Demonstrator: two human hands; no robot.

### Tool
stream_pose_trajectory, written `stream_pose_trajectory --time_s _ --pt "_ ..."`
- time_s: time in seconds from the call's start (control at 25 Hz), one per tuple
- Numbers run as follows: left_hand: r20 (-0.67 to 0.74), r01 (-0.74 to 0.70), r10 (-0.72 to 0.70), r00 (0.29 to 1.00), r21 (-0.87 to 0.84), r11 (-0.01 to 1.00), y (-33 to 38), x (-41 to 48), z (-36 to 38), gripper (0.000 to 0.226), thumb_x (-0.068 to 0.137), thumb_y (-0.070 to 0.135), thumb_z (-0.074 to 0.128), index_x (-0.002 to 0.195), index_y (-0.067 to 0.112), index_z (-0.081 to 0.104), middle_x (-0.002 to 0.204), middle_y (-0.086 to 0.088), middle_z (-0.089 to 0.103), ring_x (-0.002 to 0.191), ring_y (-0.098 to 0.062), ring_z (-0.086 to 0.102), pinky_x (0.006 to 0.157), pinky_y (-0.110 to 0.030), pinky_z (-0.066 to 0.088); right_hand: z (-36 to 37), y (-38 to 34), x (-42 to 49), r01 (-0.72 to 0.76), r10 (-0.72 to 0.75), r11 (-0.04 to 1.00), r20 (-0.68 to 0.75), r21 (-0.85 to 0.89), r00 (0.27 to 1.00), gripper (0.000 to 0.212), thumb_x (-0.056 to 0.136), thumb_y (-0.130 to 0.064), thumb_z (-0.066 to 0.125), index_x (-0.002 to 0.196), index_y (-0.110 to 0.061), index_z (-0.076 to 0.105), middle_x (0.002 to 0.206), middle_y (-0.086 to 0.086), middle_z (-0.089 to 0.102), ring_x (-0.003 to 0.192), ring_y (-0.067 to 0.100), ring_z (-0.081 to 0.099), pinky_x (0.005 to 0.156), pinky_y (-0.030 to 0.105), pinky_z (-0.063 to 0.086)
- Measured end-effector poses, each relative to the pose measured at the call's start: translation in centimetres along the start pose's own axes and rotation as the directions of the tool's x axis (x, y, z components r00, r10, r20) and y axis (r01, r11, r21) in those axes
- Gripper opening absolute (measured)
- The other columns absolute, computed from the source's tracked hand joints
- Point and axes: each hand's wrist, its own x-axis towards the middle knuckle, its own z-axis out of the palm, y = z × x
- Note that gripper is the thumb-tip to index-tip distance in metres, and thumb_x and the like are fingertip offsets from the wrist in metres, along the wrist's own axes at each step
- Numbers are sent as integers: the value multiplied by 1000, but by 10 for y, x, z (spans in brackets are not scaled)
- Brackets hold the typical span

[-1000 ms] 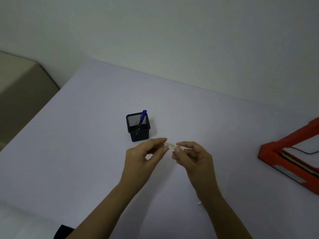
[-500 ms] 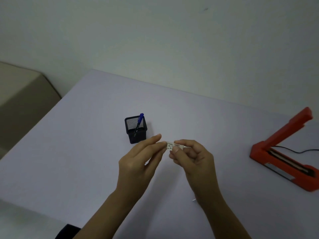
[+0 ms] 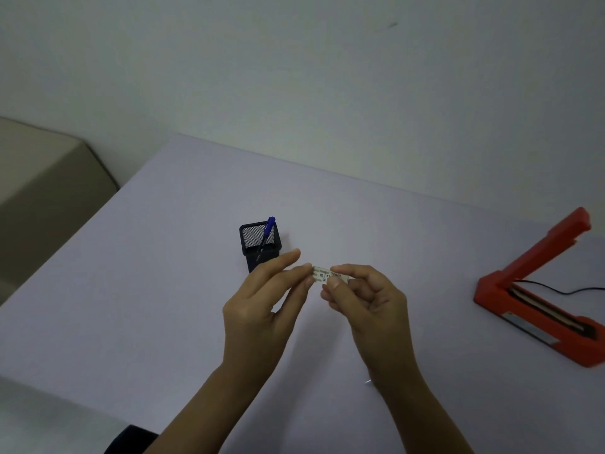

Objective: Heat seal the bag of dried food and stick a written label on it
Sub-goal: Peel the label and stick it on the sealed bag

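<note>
A small white label (image 3: pixel 322 275) with handwriting is held above the middle of the table between both hands. My left hand (image 3: pixel 262 303) pinches its left end with thumb and fingertips. My right hand (image 3: pixel 366 299) pinches its right end between thumb and forefinger. A red heat sealer (image 3: pixel 537 290) sits at the right edge of the table with its arm raised. No bag of dried food is in view.
A black mesh pen holder (image 3: pixel 260 242) with a blue pen (image 3: pixel 266 232) stands just behind my left hand. A black cable (image 3: pixel 563 290) runs from the sealer to the right. The lilac table (image 3: pixel 147 290) meets a pale wall; a beige box (image 3: pixel 39 191) sits left.
The view has shifted right, so the whole heat sealer now shows. Both hands stay on the label, and my left fingers have straightened a little.
</note>
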Motion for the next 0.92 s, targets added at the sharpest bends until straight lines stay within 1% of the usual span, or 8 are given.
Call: stream_pose_trajectory --time_s 0.32,0.52,0.64,0.68,0.72,0.76,0.84,0.92 --pt "83 236 -223 971 -215 948 3 3 3 10 87 29 52 91 25 60 103 21 57 98 4 57 77 -6 45 2 1 -5 59 -61 997 -37 -49 997 21 82 -4 63 83 -25 65 72 -14 73 69 11 70 65 15 54" --pt "86 67 -60 994 -82 994 -1 -2 8 14 94 26 46 93 17 57 98 20 48 96 10 44 87 -2 37 4 0 -6 47 -53 995 -68 -89 996 21 81 -8 65 82 -29 63 65 -19 71 65 7 70 60 12 53" --pt "97 334 -321 942 -359 872 5 0 9 11 82 31 53 83 42 57 89 19 51 90 -6 56 84 -22 48 5 -1 -8 56 -61 994 -56 -89 997 19 80 -12 66 82 -31 63 65 -17 71 65 10 70 60 13 53" --pt "90 348 -340 936 -377 858 5 -2 10 11 80 36 52 81 46 57 86 17 52 85 -12 56 80 -27 50 6 -2 -9 70 -76 993 -57 -90 995 17 79 -16 66 81 -32 63 66 -16 71 64 13 69 59 14 54" --pt "71 304 -298 952 -352 885 6 -3 9 11 81 36 53 83 46 57 85 16 53 81 -14 55 77 -27 50 7 -4 -10 85 -91 992 -61 -93 994 12 78 -21 66 80 -33 63 66 -14 71 63 16 68 58 15 54" --pt "22 151 -150 989 -191 970 5 -1 7 9 86 33 53 89 39 58 88 13 53 81 -14 53 76 -24 48 7 -5 -11 93 -99 991 -64 -98 993 8 75 -27 64 80 -33 63 66 -13 70 63 19 68 57 15 54" --pt "2 -167 168 986 130 977 -3 -4 10 14 96 24 46 100 13 55 92 -3 59 82 -17 49 75 -22 42 8 -6 -11 92 -99 991 -73 -96 992 6 73 -30 63 79 -33 63 65 -13 70 63 19 67 57 15 54" --pt "-5 -210 215 977 187 960 -7 -5 12 17 98 22 42 99 8 52 80 -14 66 79 -16 48 71 -23 40 6 -5 -11 87 -94 992 -76 -92 993 10 77 -22 65 79 -32 63 67 -10 71 63 18 68 57 16 55"
